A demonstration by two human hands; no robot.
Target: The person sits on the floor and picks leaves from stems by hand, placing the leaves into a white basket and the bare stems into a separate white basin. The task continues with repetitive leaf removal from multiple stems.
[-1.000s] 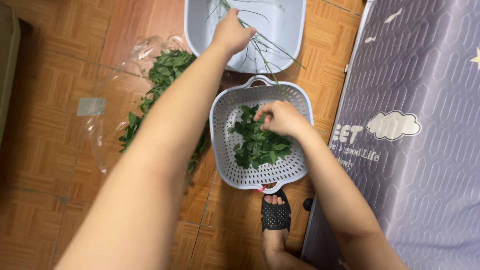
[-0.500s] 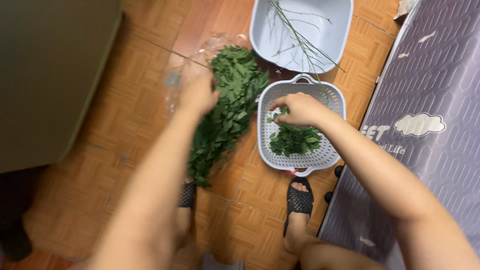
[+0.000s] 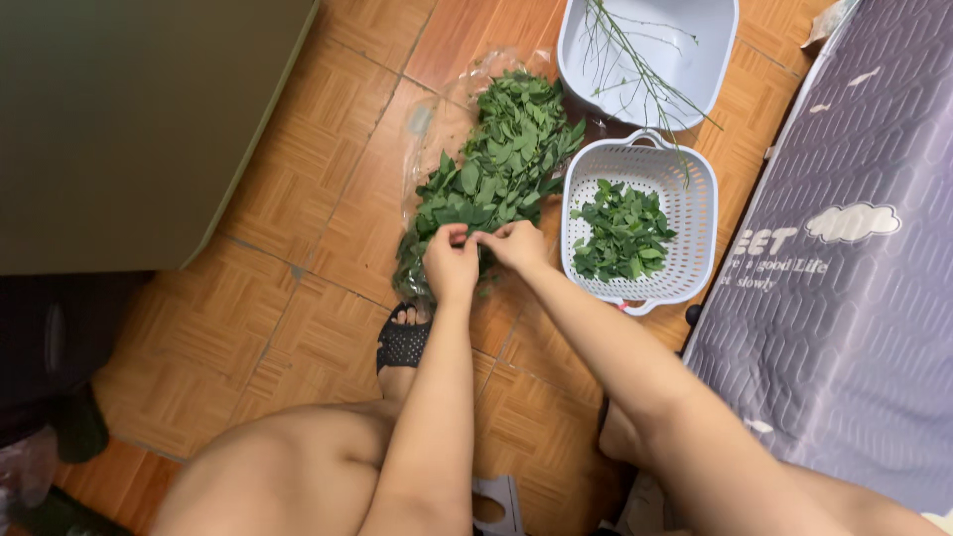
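Left hand (image 3: 449,260) and right hand (image 3: 514,241) meet, fingertips pinched on a sprig at the near end of the leafy bunch (image 3: 491,174). Pinching close to the stem likely strips cleanly. Colander (image 3: 695,199) of picked leaves at three o'clock; basin (image 3: 715,69) of bare stems at one o'clock.

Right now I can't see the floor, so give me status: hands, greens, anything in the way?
Left hand and right hand both pinching at pile of leafy greens. Colander part-filled with leaves. Nothing blocking.
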